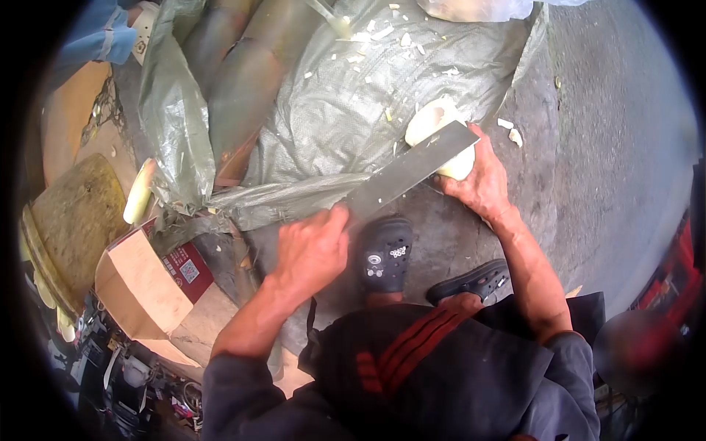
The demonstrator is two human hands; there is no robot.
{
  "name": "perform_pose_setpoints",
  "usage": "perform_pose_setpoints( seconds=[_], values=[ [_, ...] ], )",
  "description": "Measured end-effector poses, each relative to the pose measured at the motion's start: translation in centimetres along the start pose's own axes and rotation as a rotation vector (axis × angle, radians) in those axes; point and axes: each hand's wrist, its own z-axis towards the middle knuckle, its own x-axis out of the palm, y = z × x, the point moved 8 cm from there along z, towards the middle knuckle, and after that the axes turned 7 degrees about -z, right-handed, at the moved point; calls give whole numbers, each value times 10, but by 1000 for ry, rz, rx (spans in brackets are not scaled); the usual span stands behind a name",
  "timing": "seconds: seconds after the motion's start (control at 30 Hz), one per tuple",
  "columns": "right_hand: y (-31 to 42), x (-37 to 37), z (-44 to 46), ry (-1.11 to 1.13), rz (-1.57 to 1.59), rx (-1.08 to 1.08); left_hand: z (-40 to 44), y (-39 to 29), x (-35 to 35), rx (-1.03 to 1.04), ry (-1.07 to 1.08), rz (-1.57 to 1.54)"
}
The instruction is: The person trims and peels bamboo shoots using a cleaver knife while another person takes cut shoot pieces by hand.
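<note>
My left hand is closed around the handle end of a long, square-tipped knife, its blade slanting up to the right. The blade's far end lies across a pale, peeled piece that looks like a bamboo shoot. My right hand grips this shoot from the right and below, fingers partly hidden behind it. Both are above the near right edge of a grey-green woven plastic sheet. White scraps are scattered on the sheet.
Large brownish lengths lie at the sheet's left. Beside them are another pale piece, an open cardboard box and a worn round board. My shoes stand just below the knife. Another person's blue-clothed leg shows upper left.
</note>
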Motion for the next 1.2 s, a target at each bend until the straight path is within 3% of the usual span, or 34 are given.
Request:
perform_pose_setpoints(
  seconds=[0.33,0.97,1.07,1.2],
  values=[
    [2,-5,3,-23,-25,-35,26,-4,-2,22,96,37],
    [16,3,-12,-134,-177,-34,85,-20,29,-37,50,-37],
    [27,4,-19,-263,-251,-172,93,-17,37,-80,80,-2],
    [29,9,-26,-288,-250,-181,96,-17,40,-76,41,5]
  ],
)
